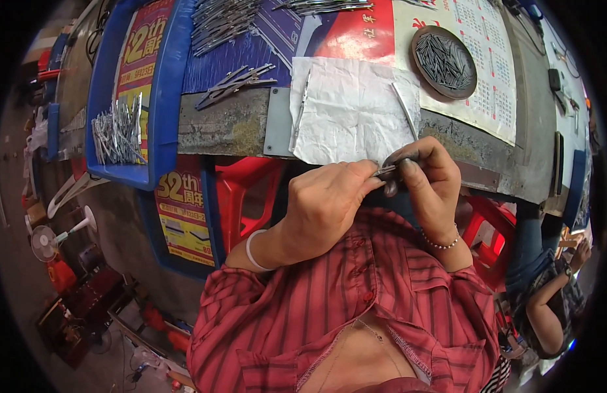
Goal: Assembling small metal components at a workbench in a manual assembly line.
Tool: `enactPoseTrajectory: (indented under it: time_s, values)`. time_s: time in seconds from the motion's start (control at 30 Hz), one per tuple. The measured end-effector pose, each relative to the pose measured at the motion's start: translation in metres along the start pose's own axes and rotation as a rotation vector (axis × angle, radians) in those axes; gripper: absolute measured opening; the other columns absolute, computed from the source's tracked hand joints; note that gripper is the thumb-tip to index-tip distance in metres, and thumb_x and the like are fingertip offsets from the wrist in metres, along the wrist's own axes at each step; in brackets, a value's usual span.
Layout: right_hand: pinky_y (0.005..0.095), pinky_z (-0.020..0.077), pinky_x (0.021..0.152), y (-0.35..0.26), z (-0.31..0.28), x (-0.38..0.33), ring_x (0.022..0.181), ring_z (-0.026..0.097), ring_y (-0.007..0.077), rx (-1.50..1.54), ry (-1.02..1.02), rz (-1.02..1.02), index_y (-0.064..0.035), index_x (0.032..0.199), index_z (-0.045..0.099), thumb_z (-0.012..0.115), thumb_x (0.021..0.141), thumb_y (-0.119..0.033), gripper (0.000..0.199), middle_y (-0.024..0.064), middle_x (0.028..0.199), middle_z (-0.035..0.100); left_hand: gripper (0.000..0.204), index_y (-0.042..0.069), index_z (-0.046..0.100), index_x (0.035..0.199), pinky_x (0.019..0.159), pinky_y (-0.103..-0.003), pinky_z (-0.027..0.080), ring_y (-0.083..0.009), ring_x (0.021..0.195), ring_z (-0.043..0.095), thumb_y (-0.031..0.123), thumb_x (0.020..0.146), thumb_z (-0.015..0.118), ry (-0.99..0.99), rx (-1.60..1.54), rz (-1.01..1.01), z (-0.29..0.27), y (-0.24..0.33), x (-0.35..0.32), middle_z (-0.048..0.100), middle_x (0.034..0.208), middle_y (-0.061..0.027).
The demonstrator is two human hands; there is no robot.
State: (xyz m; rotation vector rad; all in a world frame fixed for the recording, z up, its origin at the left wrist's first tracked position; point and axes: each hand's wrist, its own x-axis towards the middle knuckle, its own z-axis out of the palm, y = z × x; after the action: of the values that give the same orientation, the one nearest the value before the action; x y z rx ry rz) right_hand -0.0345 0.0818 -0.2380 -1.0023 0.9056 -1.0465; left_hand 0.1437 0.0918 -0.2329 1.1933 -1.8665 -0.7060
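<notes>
Your left hand (330, 203) and right hand (428, 187) meet in front of your shirt (297, 295), thumbs and fingers pinched narrow on a slim metal piece (386, 170); its far end is hidden by your right fingers. It sits just at the near edge of the workbench (231, 124), by the lower rim of the white paper (356, 111). The paper's creased middle gives you room between two thin metal strips, one along its left edge, the other slanting near your right knuckles. Red stools (244, 190) stand under the bench on either side. Left of the paper lie a few loose strips (238, 84), then the tall wall of a blue tray (166, 111) bounds your reach. Beyond the paper's right corner, a round bowl (416, 62) of dark pins (444, 62) stands in the way. A strip pile (225, 23) lies farther back.
</notes>
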Motion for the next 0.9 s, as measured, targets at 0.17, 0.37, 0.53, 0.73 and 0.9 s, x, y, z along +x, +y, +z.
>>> enactPoseTrajectory:
  time_s: [0.17,0.37,0.53,0.73,0.9]
  values:
    - [0.0222,0.0476,0.063,0.005,0.001,-0.001,0.068,0.056,0.0088,0.015,-0.004,-0.015,0.0038,0.096,0.050,0.051,0.095,-0.007,0.011,0.0089,0.084,0.060,0.020,0.002,0.062,0.094,0.053,-0.032,0.048,-0.0256,0.061,0.063,0.002,0.076,0.071,0.006,0.092,0.026,0.000,0.004,0.000,0.064,0.074,-0.0121]
    - [0.0217,0.0462,0.063,0.008,0.000,-0.001,0.067,0.054,0.0080,0.040,0.008,-0.009,0.0031,0.094,0.050,0.052,0.095,-0.009,0.012,0.0076,0.084,0.059,0.022,0.002,0.062,0.094,0.052,-0.033,0.048,-0.0261,0.059,0.062,0.002,0.074,0.072,0.008,0.129,0.067,0.002,0.006,0.003,0.062,0.072,-0.0113]
    - [0.0216,0.0458,0.063,0.011,-0.003,0.000,0.067,0.054,0.0080,0.064,0.011,-0.005,0.0024,0.093,0.051,0.054,0.094,-0.010,0.013,0.0074,0.084,0.060,0.024,0.002,0.062,0.094,0.053,-0.034,0.048,-0.0264,0.061,0.062,0.003,0.073,0.073,-0.016,0.198,0.084,0.002,0.010,0.004,0.063,0.073,-0.0114]
    - [0.0217,0.0454,0.063,0.014,-0.008,-0.001,0.067,0.054,0.0081,0.122,0.021,0.006,0.0018,0.093,0.052,0.054,0.094,-0.012,0.014,0.0068,0.082,0.060,0.023,0.001,0.062,0.094,0.053,-0.034,0.048,-0.0266,0.061,0.062,0.004,0.073,0.072,-0.069,0.258,0.096,0.004,0.015,0.010,0.063,0.073,-0.0118]
    - [0.0214,0.0450,0.063,0.016,-0.013,0.000,0.066,0.054,0.0077,0.140,0.021,-0.011,0.0014,0.093,0.052,0.054,0.094,-0.012,0.014,0.0064,0.081,0.060,0.023,0.001,0.061,0.094,0.052,-0.034,0.047,-0.0269,0.061,0.062,0.005,0.074,0.072,-0.106,0.306,0.095,0.006,0.020,0.014,0.062,0.072,-0.0121]
